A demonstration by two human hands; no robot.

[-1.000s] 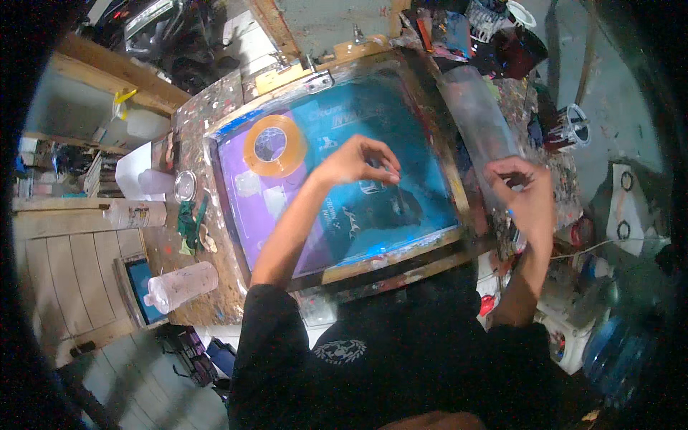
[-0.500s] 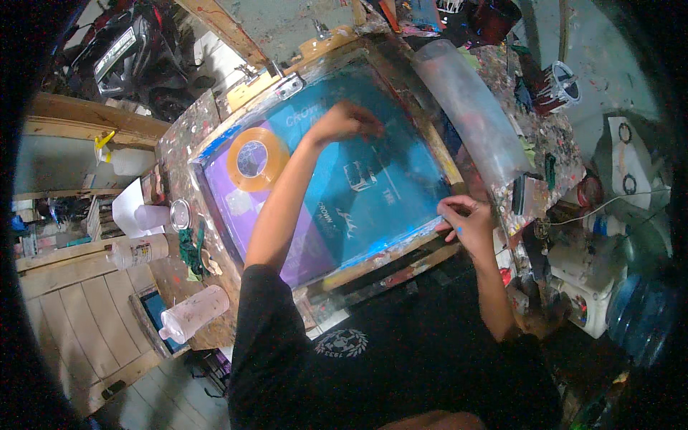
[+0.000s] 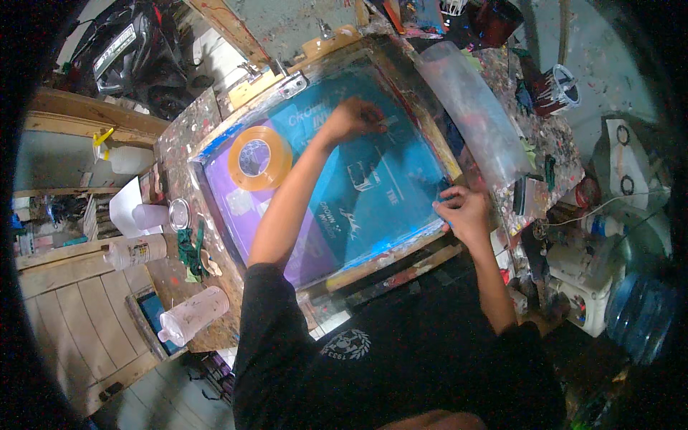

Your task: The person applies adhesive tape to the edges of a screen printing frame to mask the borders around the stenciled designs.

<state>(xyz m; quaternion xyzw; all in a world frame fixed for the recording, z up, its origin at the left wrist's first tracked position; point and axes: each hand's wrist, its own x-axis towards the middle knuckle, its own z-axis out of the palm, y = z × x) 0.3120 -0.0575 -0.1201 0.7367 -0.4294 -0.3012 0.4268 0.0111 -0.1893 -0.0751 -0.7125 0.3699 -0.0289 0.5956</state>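
A wood-framed printing screen (image 3: 423, 188) with teal mesh and pale lettering lies in front of me. My left hand (image 3: 351, 120) hovers over its upper middle, smeared by motion, fingers toward the right. A small pale patch shows beside its fingertips; I cannot make out what it is. At the screen's right near corner my right hand (image 3: 464, 213) is closed in a pinch, fingertips at the frame's inner edge; whatever they hold is too small to tell. A large roll of clear amber tape (image 3: 278, 172) lies on the screen's left part, over a purple area, left of my left forearm.
Metal hinge clamps (image 3: 292, 86) hold the screen's far edge. A rolled clear plastic sheet (image 3: 473, 115) lies along its right. To the left stand a pink-white plastic bottle (image 3: 193, 315), another bottle (image 3: 136, 252) and a yellow-topped spray bottle (image 3: 129, 159). A paint-streaked bucket (image 3: 557, 89) stands far right.
My left hand has shifted slightly right over the screen. The right hand has moved up a little at the corner, its fingertips pinched closer. The tape roll stays in its place on the screen.
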